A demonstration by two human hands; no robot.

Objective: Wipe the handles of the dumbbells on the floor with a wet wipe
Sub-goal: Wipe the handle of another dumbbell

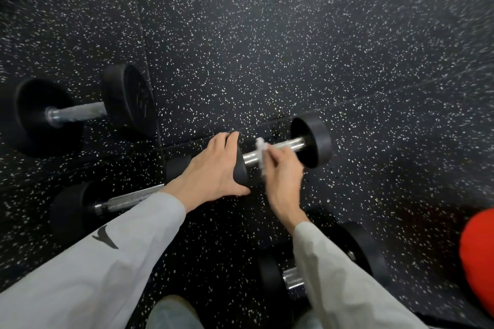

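A black rubber floor (267,35) flecked with white fills the view, with seams running between its tiles. Four dumbbells lie on it. The biggest-looking dumbbell (77,112) sits at the far left, its black ends wide and its metal handle bare. A second dumbbell (112,203) lies nearer the person on the left, partly hidden under the grey left sleeve (93,262). A third dumbbell (291,278) lies close in at the lower right, crossed by the right sleeve (342,283). At the right edge a red rounded thing (478,256) pokes into view; what it is cannot be told.

The dumbbell being cleaned (310,141) lies in the middle of the floor, its handle slanting up toward the right. The left hand (211,168) rests spread over the near black end of it, fingers curved round the rim and thumb low against the side, holding it. The right hand (280,171) is blurred, but its fingers are curled and pinch a small white wet wipe (261,148), which lies wrapped against the shiny handle near its middle.
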